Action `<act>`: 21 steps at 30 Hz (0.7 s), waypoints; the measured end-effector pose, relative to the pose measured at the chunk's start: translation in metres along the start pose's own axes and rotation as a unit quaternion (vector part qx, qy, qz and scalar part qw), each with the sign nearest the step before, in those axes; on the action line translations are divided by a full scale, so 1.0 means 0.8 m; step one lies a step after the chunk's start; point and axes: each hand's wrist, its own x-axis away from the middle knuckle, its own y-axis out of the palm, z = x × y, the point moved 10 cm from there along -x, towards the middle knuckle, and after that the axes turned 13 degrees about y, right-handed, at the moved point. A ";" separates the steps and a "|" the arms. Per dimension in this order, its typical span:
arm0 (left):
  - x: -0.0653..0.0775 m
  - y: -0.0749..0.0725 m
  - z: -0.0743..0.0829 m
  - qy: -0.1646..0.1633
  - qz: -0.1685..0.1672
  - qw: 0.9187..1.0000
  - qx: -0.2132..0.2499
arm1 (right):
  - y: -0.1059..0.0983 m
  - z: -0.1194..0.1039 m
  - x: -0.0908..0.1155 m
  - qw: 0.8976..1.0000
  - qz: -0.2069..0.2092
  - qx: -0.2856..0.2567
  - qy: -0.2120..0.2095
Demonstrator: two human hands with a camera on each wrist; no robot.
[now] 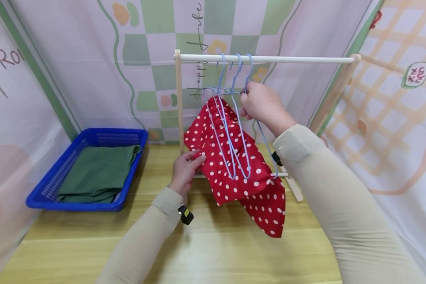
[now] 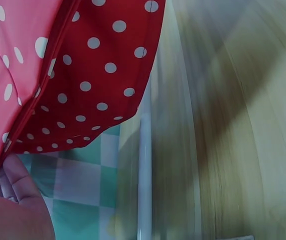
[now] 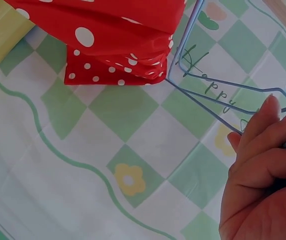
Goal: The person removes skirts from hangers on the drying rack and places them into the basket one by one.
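Observation:
A red polka-dot garment (image 1: 230, 157) with a gathered top edge hangs at blue wire hangers (image 1: 246, 157) on the rack, its lower end slanting down to the right. My left hand (image 1: 184, 171) pinches the garment's left edge between thumb and fingers; in the left wrist view the cloth bunches beside those fingers. High on the right, my right hand (image 1: 264, 104) grips the rightmost hanger just below its hook. The right wrist view shows curled fingers (image 3: 263, 150) near the hanger wires, with the garment's gathered edge (image 3: 158, 72) at their far end.
The rack's white rail (image 1: 298, 59) runs across the back, with a wooden post (image 1: 179, 102) at its left. To the left on the wooden table (image 1: 213, 252) stands a blue basket (image 1: 129, 173) holding folded green cloth (image 1: 96, 173). Printed curtains surround the table.

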 end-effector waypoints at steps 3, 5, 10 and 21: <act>0.001 0.000 0.003 0.005 -0.002 1.000 -0.006 | 0.000 0.000 0.000 1.000 0.007 0.006 -0.003; 0.002 -0.001 0.005 0.009 -0.002 1.000 -0.013 | 0.000 0.000 -0.001 1.000 0.010 0.004 -0.004; 0.006 -0.003 0.014 0.021 0.001 0.998 -0.051 | 0.001 0.000 -0.001 1.000 0.013 -0.001 -0.007; 0.016 -0.003 0.048 0.092 -0.016 0.983 -0.155 | -0.001 0.009 -0.002 1.000 0.021 -0.013 0.009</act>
